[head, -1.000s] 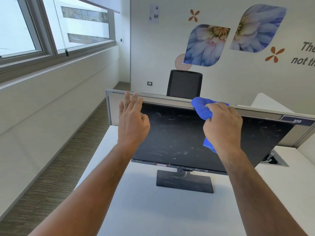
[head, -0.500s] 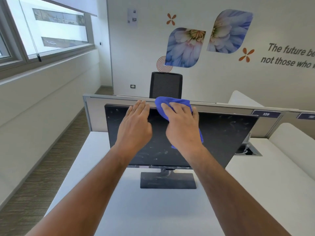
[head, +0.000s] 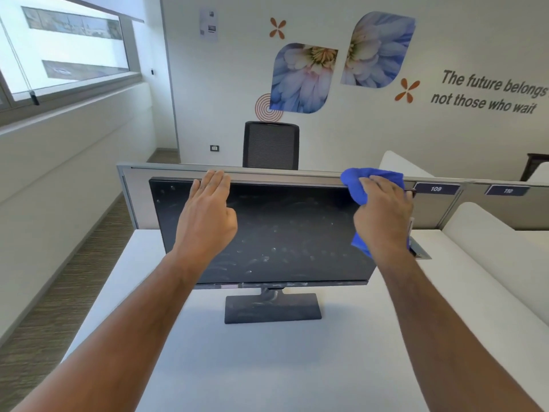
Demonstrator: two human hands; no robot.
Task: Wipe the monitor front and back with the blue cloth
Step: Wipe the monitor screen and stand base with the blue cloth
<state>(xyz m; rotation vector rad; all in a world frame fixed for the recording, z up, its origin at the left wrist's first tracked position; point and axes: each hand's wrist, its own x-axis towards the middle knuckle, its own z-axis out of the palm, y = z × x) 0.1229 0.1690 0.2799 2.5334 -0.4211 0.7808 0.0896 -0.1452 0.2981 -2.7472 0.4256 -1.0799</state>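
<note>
Up top, right hand (head: 383, 215) fingers clutch the blue cloth (head: 355, 185) against the monitor (head: 282, 230); left hand (head: 205, 215) rests flat.

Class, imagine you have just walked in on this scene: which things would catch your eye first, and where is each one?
First, the bright blue cloth at the top right corner of the black monitor, held there by the right hand. Next, the left hand laid flat on the monitor's upper edge, left of centre. The screen between them is covered in pale smears, and large flower pictures fill the wall behind.
</note>
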